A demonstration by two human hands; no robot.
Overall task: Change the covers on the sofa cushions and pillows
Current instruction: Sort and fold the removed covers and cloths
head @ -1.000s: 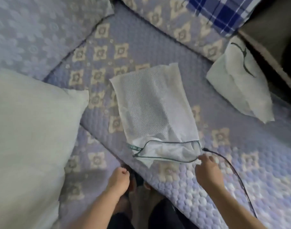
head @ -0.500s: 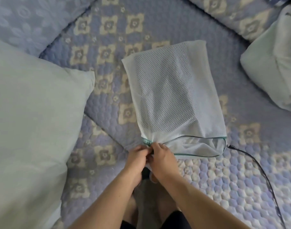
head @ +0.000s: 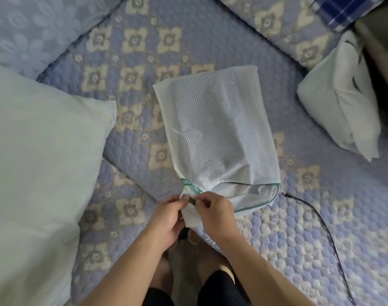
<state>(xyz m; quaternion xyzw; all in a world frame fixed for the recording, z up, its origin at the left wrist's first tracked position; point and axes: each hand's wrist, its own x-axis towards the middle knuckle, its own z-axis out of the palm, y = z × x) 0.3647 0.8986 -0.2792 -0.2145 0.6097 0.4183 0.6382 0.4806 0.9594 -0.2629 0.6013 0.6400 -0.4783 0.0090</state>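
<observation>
Both the left hand (head: 166,214) and right hand (head: 213,212) pinched the mesh cover (head: 213,129)'s near corner, probably at the zip; next, draw it along.

quilted sofa seat (head: 321,228) bearing a white mesh cover (head: 215,133) at centre, a pale pillow (head: 34,162) left, a second pillow (head: 338,111) right, a black cable (head: 316,215) near the cover

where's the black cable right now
In the head view the black cable lies on the quilted sofa cover at lower right, its plug end just right of the mesh pillow cover.
</observation>
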